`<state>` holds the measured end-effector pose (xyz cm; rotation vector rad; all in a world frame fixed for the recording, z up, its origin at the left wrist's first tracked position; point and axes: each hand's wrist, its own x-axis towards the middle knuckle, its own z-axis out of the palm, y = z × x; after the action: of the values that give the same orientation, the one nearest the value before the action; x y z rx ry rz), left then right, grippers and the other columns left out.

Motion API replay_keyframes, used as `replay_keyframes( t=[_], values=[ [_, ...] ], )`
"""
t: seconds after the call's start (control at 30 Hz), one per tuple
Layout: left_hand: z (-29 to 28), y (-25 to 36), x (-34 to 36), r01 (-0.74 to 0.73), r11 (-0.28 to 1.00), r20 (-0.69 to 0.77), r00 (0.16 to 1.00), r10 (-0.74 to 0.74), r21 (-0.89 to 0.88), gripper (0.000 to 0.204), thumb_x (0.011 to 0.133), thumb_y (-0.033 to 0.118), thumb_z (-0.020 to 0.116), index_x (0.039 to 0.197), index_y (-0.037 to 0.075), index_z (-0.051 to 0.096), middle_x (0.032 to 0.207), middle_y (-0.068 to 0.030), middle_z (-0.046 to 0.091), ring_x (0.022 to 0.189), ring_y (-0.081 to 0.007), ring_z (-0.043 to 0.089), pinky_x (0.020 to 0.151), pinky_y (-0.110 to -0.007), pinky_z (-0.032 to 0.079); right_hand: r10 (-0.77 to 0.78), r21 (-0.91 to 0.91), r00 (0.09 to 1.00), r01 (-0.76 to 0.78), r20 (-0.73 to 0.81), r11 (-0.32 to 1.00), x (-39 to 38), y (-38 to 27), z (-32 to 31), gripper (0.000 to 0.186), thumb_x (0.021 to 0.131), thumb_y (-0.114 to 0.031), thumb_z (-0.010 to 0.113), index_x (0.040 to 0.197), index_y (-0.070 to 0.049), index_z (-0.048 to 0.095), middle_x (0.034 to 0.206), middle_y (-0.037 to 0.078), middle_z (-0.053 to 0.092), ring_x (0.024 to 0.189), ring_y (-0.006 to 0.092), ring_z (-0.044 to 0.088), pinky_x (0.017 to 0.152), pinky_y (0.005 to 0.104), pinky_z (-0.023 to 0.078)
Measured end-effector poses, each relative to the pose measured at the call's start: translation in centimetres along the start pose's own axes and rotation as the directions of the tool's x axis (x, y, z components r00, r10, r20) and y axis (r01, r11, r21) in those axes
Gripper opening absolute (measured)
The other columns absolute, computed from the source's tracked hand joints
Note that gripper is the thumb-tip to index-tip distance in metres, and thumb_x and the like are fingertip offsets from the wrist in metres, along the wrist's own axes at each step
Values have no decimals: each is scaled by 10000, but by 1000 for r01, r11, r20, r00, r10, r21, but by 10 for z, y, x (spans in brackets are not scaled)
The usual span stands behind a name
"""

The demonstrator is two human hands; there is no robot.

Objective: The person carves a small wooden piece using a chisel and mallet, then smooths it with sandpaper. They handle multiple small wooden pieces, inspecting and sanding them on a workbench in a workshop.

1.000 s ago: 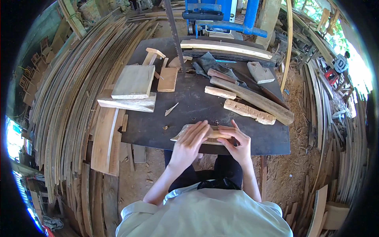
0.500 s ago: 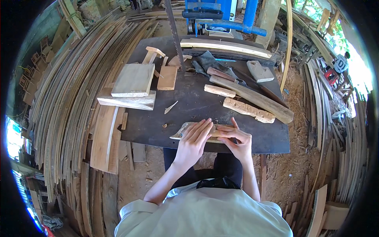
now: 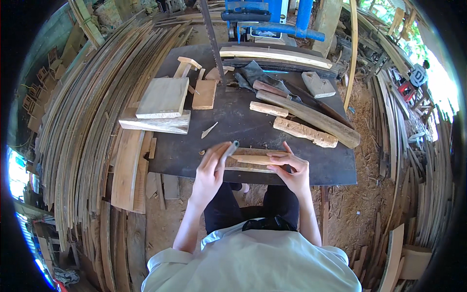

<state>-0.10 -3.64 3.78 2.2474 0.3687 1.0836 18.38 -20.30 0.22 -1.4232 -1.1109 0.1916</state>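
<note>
A dark worktable (image 3: 335, 163) fills the frame's centre, scattered with boards and offcuts. At its lower edge lies a thin wooden strip (image 3: 253, 159). The right hand (image 3: 292, 168) grasps the strip's right end with curled fingers; the left hand (image 3: 210, 170) pinches a slim pencil-like tool (image 3: 227, 152) over its left end.

wood strip (image 3: 253, 160) on table's (image 3: 335, 168) near edge; boards (image 3: 163, 97) far left, logs (image 3: 311, 117) right.
</note>
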Motion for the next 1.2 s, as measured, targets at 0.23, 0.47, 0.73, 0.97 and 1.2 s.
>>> replay_keyframes(
  t=[0.23,0.47,0.73,0.97,1.2],
  values=[
    [20,5,6,-37,996,-2,999,37,78,303,927,-29,606,1220,37,650,1113,-130,709,974,-321,712,882,-403,582,-21,-22,1000,21,11,1000,0,3,-1,194,779,-12,804,954,-93,779,991,83,768,1013,208,726,1185,537,316],
    [19,11,8,-148,980,205,972,119,131,443,841,-97,585,1251,55,654,1284,-93,664,1158,-284,646,992,-416,526,-17,-31,1000,17,1,999,0,2,0,212,751,10,822,945,-64,778,969,96,766,1013,230,724,1154,527,360],
    [6,16,-11,-138,940,310,950,37,312,522,834,11,679,1348,67,606,1414,-58,590,1268,-266,539,1048,-408,441,-72,-58,997,71,-15,996,0,1,0,216,764,2,811,962,-73,772,989,87,766,999,225,729,1124,523,405],
    [27,17,-11,-149,924,293,955,43,351,546,862,178,722,1384,100,581,1428,-51,574,1275,-268,518,1061,-468,418,-76,-50,997,75,-12,996,0,1,1,227,759,9,810,969,-65,771,1001,95,763,1014,227,724,1118,521,411],
    [39,27,-12,-176,924,261,961,88,340,603,884,322,709,1449,207,532,1446,-67,542,1339,-275,500,1161,-552,289,-96,-60,994,93,-49,994,-2,2,3,220,774,2,803,980,-67,773,1044,94,758,1026,225,721,1114,516,419]
  ],
)
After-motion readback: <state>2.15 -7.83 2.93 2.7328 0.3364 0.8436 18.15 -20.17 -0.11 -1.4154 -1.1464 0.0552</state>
